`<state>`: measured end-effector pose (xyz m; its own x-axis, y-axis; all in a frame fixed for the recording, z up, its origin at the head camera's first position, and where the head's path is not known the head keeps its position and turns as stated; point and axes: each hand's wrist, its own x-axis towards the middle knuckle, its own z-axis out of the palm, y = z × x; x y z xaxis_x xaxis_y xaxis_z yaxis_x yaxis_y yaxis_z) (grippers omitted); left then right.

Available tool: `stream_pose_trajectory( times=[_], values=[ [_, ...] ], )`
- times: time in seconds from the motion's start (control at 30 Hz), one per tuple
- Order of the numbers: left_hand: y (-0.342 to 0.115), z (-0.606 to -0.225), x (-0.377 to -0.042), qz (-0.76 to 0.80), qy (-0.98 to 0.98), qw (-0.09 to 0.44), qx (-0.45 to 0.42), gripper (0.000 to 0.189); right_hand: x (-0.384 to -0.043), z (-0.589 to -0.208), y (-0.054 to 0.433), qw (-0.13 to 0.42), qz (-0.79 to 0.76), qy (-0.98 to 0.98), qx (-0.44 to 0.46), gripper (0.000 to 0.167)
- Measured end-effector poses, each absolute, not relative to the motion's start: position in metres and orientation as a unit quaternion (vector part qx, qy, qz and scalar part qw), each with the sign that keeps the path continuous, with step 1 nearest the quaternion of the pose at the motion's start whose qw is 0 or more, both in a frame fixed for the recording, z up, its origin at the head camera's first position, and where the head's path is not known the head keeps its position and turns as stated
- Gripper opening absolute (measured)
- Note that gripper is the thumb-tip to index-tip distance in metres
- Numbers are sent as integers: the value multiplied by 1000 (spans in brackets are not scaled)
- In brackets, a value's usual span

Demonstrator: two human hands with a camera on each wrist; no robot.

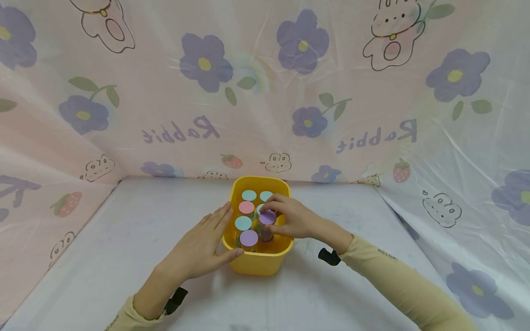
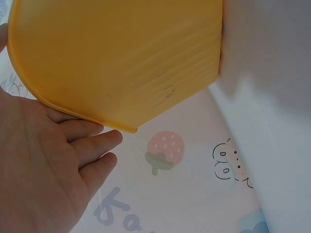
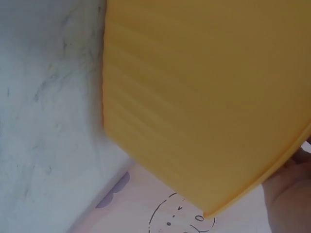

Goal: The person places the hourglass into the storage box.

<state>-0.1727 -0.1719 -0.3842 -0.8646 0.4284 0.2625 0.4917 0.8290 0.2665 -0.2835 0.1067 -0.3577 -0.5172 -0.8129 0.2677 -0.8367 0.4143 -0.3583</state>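
Observation:
A yellow plastic bin [image 1: 258,264] stands on the table with several small jars inside, their round lids blue, pink and purple. My left hand [image 1: 198,248] lies along the bin's left rim, fingers straight and thumb at the near corner; the left wrist view shows the fingers [image 2: 97,145] against the rim. My right hand [image 1: 296,218] reaches over the right rim and grips a purple-lidded jar [image 1: 267,217] between thumb and fingers. Close by are another purple lid [image 1: 249,238], a pink lid [image 1: 246,207] and a blue lid [image 1: 243,223]. In the right wrist view the bin wall hides the fingertips.
The white table [image 1: 165,207] spreads around the bin. A patterned curtain [image 1: 256,101] with flowers and rabbits hangs behind it and down both sides. A black strap [image 1: 329,256] shows below the right wrist, another [image 1: 176,300] by the left.

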Motion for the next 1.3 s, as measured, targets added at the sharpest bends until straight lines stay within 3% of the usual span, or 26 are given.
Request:
stream_pose_trajectory(
  times=[0.33,0.87,1.3],
  values=[
    [-171,-383,-173,-158,-952,98,-243,102,-290,-351,101,-51,188,-851,487,33],
    [-171,-384,-173,-161,-951,100,-245,101,-290,-350,93,-87,187,-844,495,32],
    [-177,-388,-170,-162,-953,95,-237,101,-283,-351,92,-80,171,-855,484,32]
  ],
)
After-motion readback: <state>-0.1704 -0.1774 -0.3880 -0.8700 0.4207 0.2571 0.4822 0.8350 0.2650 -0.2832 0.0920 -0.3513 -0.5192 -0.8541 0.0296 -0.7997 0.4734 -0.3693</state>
